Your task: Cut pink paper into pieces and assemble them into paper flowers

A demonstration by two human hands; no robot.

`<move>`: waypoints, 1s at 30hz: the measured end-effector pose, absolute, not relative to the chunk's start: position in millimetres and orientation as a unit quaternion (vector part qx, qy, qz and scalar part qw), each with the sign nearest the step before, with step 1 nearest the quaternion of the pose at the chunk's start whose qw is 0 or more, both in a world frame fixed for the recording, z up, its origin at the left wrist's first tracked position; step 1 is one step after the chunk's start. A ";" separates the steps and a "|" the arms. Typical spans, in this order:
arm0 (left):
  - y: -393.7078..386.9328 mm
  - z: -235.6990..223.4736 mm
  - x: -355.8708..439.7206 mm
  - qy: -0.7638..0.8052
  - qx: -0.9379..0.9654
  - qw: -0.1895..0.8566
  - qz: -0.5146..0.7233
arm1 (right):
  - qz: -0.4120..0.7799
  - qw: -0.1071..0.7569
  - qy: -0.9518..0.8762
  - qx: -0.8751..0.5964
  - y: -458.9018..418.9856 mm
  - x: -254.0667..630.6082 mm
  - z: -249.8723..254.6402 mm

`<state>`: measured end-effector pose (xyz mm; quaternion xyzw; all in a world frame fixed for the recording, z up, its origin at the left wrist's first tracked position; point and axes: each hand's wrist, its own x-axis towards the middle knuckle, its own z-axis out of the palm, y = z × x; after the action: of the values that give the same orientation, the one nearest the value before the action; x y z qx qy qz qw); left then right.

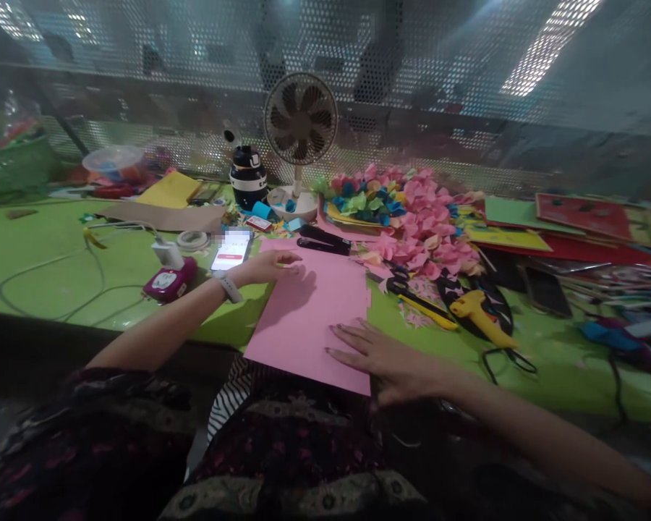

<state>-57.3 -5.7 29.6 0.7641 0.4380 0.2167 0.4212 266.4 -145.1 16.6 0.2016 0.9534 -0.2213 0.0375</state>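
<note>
On the green tabletop (124,307), a pink sheet (315,311) lies btwn the person's hands, its near edge jutting out over the lap. L hand (275,266) is above the sheet's far L part, fingers loosely bent, shadow on the paper; can't tell if it touches the sheet or has hold of anything. R hand (372,354) is at the near R corner, fingers spread flat on the paper, gripping nothing visible. Blk stapler (324,240) sits just past the far edge; lit phone (232,250) is near the L wrist; yellow glue gun (480,318) lies to the R, w/ pink paper petals (428,210) heaped behind.
</note>
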 end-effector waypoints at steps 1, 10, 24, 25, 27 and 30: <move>-5.3 29.9 -55.8 0.437 0.759 0.428 0.222 | -0.221 0.031 0.954 0.202 -144.4 268.4 13.7; -1.8 25.6 -62.4 0.430 0.757 0.441 0.219 | -0.373 -0.150 0.880 0.253 -132.0 271.7 13.9; -55.3 35.2 -105.3 0.479 0.749 0.431 0.152 | -0.364 -0.345 0.662 0.557 -100.2 249.0 23.3; -54.0 32.5 -106.6 0.494 0.735 0.434 0.167 | -0.347 -0.347 0.667 0.560 -93.6 246.7 23.7; -52.0 29.4 -106.8 0.486 0.703 0.478 0.202 | -0.307 -0.339 0.678 0.576 -82.0 242.9 23.5; -53.2 31.8 -102.9 0.452 0.649 0.557 0.252 | -0.265 -0.320 0.687 0.596 -71.1 239.5 18.8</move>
<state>-102.9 -53.2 31.8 0.6490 0.4522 0.2522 0.5574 239.5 -71.1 18.8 0.5958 0.6873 -0.2652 -0.3200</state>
